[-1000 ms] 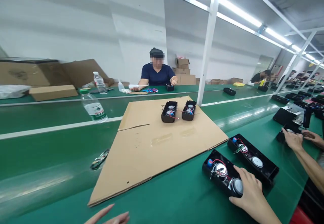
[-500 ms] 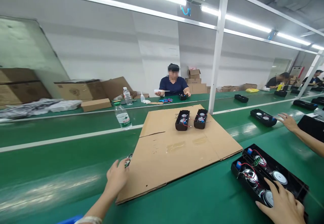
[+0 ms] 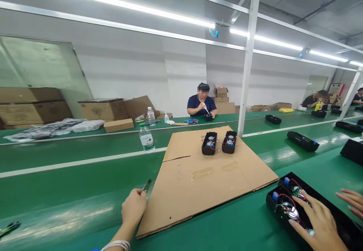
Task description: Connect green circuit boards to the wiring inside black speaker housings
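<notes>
My left hand (image 3: 134, 208) pinches a small green circuit board (image 3: 146, 185) beside the left edge of the cardboard sheet (image 3: 198, 194). My right hand (image 3: 320, 219) spreads its fingers over two black speaker housings (image 3: 270, 203) lying side by side at the right. Round silver speakers, red wires and a blue cylinder (image 3: 275, 196) sit in the nearer housing. In the farther one, another green board (image 3: 296, 192) lies close to my right fingertips; whether they touch it I cannot tell. My hand covers much of both housings.
Two more housings (image 3: 209, 143) stand on the cardboard's far part. A water bottle (image 3: 146, 139) is behind it. Another board (image 3: 10, 228) lies at the lower left. A co-worker's hand (image 3: 351, 202) enters from the right. A white post (image 3: 248, 62) rises behind the cardboard.
My right hand has shifted toward the green board in the farther housing. The neighbouring co-worker's hand has left the housing on the belt. The person opposite has raised a white bottle-like applicator over a part.
</notes>
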### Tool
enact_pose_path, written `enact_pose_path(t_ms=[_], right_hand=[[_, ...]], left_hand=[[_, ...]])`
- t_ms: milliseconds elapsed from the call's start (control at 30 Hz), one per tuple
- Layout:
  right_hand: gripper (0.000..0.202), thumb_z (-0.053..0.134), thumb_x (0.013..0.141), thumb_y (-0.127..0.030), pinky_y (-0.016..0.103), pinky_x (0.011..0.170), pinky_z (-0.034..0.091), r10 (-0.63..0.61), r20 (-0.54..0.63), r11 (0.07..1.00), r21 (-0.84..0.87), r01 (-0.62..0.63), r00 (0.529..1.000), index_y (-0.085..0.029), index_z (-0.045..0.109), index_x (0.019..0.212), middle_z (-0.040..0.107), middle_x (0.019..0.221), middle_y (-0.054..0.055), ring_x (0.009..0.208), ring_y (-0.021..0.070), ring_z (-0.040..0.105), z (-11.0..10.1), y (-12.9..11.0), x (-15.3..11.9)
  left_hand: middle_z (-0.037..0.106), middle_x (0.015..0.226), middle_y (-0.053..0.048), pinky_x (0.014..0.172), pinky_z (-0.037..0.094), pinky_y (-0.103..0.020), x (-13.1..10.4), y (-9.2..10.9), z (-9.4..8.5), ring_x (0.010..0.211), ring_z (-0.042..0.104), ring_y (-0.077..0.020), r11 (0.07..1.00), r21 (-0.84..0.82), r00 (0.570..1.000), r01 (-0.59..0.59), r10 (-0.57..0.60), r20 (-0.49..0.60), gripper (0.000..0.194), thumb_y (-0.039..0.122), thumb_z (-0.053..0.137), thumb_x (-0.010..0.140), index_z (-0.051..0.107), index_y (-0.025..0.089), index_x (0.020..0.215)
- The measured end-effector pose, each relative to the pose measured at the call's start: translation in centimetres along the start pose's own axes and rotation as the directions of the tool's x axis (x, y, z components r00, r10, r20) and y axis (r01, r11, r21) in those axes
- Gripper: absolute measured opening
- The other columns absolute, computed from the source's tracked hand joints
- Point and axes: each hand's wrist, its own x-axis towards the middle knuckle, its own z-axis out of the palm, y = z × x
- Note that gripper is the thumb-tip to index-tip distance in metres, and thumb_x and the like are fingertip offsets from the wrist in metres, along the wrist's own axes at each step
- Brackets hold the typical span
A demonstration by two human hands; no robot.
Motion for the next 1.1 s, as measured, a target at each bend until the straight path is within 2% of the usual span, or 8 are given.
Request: enact_pose_path(t_ms=[67,200,267,333,433,667,900,1100], right_hand=[[0.04,0.049,0.079,-0.043,0.046,0.097,0.031,-0.215,0.102,0.976,0.055,0.21,0.971,-0.024,0.055,0.114,0.042,0.128,0.007,0.119,0.0291,0.033,-1.7,-3.8,2.5],[0.044,0.061,0.078,-0.026,0.04,0.098,0.033,-0.54,0.466,0.82,0.101,0.564,0.701,-0.021,0.049,0.12,0.043,0.128,0.007,0.118,0.0258,0.035,-2.1,-12.5,8.4],[0.045,0.067,0.076,-0.026,0.037,0.094,0.037,-0.55,0.543,0.779,0.059,0.624,0.635,-0.016,0.051,0.117,0.049,0.119,0.008,0.111,0.0247,0.041,-0.2,-15.7,11.4],[0.044,0.067,0.076,-0.022,0.039,0.092,0.038,-0.511,0.559,0.791,0.007,0.612,0.653,-0.012,0.052,0.116,0.05,0.116,0.012,0.11,0.026,0.043,2.5,-17.7,14.3],[0.028,0.056,0.086,-0.02,0.043,0.092,0.038,-0.41,0.542,0.839,-0.092,0.537,0.733,-0.013,0.052,0.113,0.046,0.121,0.01,0.111,0.0244,0.043,6.8,-18.6,18.2],[0.041,0.052,0.09,-0.026,0.045,0.089,0.042,-0.186,0.514,0.934,-0.172,0.313,0.837,-0.02,0.039,0.128,0.034,0.132,0.01,0.111,0.0251,0.044,13.5,-18.9,24.0],[0.041,0.053,0.09,-0.028,0.044,0.087,0.044,-0.108,0.54,0.967,-0.137,0.214,0.835,-0.018,0.04,0.127,0.038,0.128,0.01,0.108,0.0245,0.046,17.0,-21.0,27.7],[0.038,0.051,0.091,-0.029,0.042,0.084,0.046,-0.05,0.54,0.973,-0.164,0.163,0.84,-0.017,0.042,0.125,0.042,0.124,0.01,0.102,0.0223,0.05,17.4,-22.4,28.0]], left_hand=[[0.066,0.072,-0.01,0.057,0.048,-0.031,-1.2,0.9,1.0,0.068,0.065,-0.0253,0.998,-0.024,0.998,-0.066,0.067,0.022,0.02,0.02,0.033,0.079,0.053,0.019,0.075],[0.067,0.078,-0.01,0.066,0.048,-0.029,-4.3,2.6,3.9,0.075,0.064,-0.022,0.973,-0.054,0.971,-0.223,0.227,0.077,0.024,0.016,0.029,0.083,0.053,0.017,0.079],[0.065,0.076,-0.012,0.066,0.047,-0.03,-5.3,2.7,4.9,0.073,0.064,-0.0234,0.961,-0.049,0.958,-0.272,0.275,0.077,0.027,0.013,0.026,0.084,0.053,0.015,0.08],[0.064,0.075,-0.013,0.065,0.046,-0.031,-5.7,2.4,5.6,0.072,0.063,-0.024,0.952,-0.041,0.95,-0.305,0.307,0.061,0.029,0.012,0.024,0.084,0.053,0.014,0.082],[0.064,0.073,-0.012,0.064,0.046,-0.031,-5.9,1.7,6.1,0.072,0.063,-0.0238,0.94,-0.024,0.94,-0.34,0.34,0.022,0.029,0.01,0.024,0.084,0.052,0.013,0.085],[0.062,0.075,-0.009,0.07,0.046,-0.035,-6.3,1.2,7.1,0.075,0.061,-0.0232,0.915,0.036,0.912,-0.401,0.403,-0.073,0.028,0.007,0.025,0.083,0.052,0.014,0.087],[0.064,0.08,-0.009,0.075,0.048,-0.034,-6.5,0.7,7.6,0.078,0.062,-0.021,0.903,0.083,0.896,-0.422,0.429,-0.116,0.029,0.01,0.024,0.088,0.053,0.013,0.093],[0.063,0.078,-0.009,0.072,0.049,-0.033,-6.3,0.5,8.0,0.076,0.062,-0.0206,0.907,0.089,0.898,-0.412,0.421,-0.13,0.03,0.009,0.023,0.089,0.054,0.012,0.091]])
